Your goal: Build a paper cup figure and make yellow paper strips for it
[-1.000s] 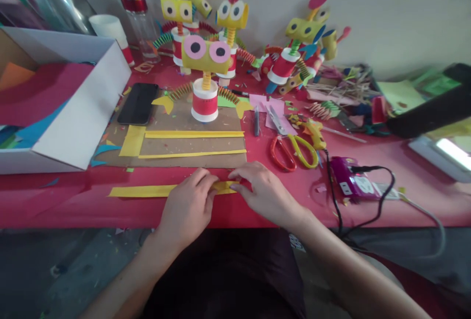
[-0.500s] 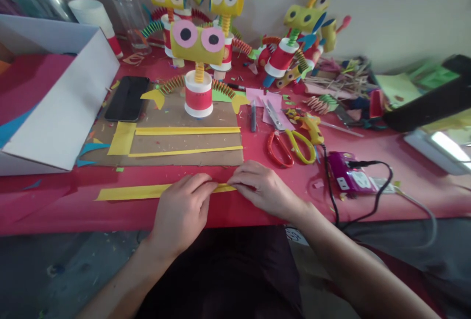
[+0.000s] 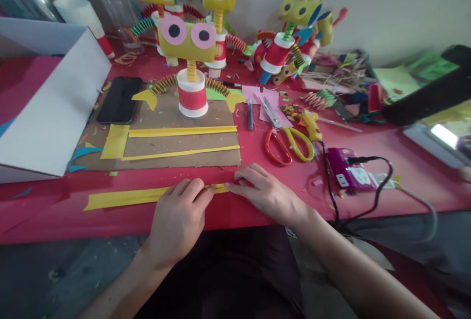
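Note:
A long yellow paper strip (image 3: pixel 125 198) lies along the front of the red table, narrow and folded toward its right end. My left hand (image 3: pixel 180 213) is closed on the strip near that end, thumb and fingertips pinched together. At the strip's right tip my right hand (image 3: pixel 267 192) grips with the thumb and a fingertip, its upper fingers slightly raised. Beyond the hands, a cardboard sheet (image 3: pixel 180 143) carries two thin yellow strips, the upper strip (image 3: pixel 184 131) and the lower strip (image 3: pixel 180 153), plus a yellow paper piece (image 3: pixel 115 141) at its left.
A paper-cup figure (image 3: pixel 193 98) stands on the cardboard beside a phone (image 3: pixel 120 100). Scissors (image 3: pixel 278 145), a glue gun (image 3: pixel 311 125) and a purple power socket (image 3: pixel 350 169) with cables lie right. A white box (image 3: pixel 47 118) occupies the left; more figures stand behind.
The view has shifted slightly, so things on the left sit further left. My right hand's upper fingers have lifted and spread a little; both hands remain at the strip.

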`<state>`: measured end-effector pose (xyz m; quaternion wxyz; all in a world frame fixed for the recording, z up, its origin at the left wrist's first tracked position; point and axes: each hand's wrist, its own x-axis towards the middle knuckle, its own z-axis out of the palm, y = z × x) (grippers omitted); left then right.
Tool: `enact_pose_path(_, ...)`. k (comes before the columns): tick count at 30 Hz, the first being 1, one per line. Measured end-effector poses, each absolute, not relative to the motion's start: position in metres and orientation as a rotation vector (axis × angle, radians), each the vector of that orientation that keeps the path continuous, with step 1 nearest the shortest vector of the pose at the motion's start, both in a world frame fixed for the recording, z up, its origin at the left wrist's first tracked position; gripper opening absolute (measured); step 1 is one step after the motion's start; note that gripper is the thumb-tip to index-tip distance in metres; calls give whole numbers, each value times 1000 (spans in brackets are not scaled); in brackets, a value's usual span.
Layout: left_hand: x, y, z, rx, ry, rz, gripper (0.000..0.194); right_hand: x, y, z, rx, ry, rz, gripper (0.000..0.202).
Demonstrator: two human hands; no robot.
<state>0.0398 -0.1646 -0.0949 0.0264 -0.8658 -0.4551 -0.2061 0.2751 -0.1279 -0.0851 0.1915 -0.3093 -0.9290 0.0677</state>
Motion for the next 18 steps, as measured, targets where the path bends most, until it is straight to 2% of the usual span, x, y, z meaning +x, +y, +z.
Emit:
enact_pose_path(5, 44, -167, -92, -2619, -1359, -557, 31, 269, -145, -77, -1005, -2529, 52, 35)
enact_pose_path(8, 45, -167, -90, -2618, -1369, -558, 24, 242, -164, -76, -1104, -2379, 238, 43)
enact_pose_path(10, 43, -168, -90, -2647, -1408, -586, 20, 222, -176, -81, -1155, -2403, 386, 56)
enact_pose_path(12, 40, -169, -91, -2644, -1448, -661, 20, 208, -184, -88, -1213, -2442, 406, 61)
enact_pose_path(15, 31, -171, -93, -2577, -1487, -753, 21, 201, -188, -96, -1249, -2501, 330, 55)
enact_pose_path(18, 20, -169, -92, -2586, -1518, -658, 20, 202, -187, -98, -1258, -2522, 275, 49)
